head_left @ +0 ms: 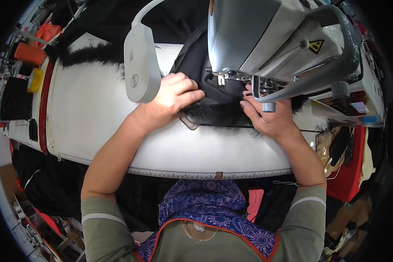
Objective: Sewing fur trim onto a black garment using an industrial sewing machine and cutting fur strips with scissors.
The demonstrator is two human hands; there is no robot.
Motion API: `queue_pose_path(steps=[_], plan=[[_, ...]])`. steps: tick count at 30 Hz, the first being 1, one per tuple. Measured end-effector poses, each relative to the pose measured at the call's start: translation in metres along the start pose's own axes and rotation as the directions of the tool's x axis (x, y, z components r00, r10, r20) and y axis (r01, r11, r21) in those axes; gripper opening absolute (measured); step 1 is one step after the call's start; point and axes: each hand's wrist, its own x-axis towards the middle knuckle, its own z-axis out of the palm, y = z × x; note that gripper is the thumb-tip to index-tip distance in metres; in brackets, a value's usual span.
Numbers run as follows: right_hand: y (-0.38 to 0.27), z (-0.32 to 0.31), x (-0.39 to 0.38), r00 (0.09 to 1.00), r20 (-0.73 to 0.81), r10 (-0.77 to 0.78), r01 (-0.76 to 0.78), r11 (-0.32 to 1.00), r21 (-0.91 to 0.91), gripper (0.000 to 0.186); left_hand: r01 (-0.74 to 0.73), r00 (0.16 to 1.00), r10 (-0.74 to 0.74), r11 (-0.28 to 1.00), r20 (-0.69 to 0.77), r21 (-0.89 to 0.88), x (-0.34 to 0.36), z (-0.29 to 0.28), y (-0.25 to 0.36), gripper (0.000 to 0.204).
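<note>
Under the head of a sewing machine (244, 39) lies black fabric (214, 96) with shaggy fur trim (222, 114), across a white work table (87, 122). My left hand (174, 96) is curled over the fabric just left of the presser foot (221, 79), its fingers closed on the cloth. My right hand (266, 118) is on the fabric and fur right of the foot, thumb bent inward and fingertips partly hidden behind the machine's guard bar, closed on the cloth.
A white lamp (141, 63) hangs at upper left. More furry black fabric (80, 56) lies behind it. At far left stand an orange container (29, 53) and a yellow tape roll (34, 81). A red bin (347, 170) sits at right. A ruler strip (183, 173) edges the table.
</note>
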Motion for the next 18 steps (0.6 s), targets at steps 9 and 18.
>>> queue_pose_path(steps=[9,18], plan=[[-0.01,-0.01,0.013,0.997,-0.071,0.043,-0.026,0.974,0.223,0.02,0.006,1.0,-0.006,1.0,0.005,0.015,-0.002,0.003,0.02,0.033],[-0.006,-0.008,0.015,0.779,0.35,0.52,-0.377,0.834,-0.403,0.041,0.076,0.985,-0.091,0.991,0.148,0.108,0.005,0.002,-0.001,0.033]])
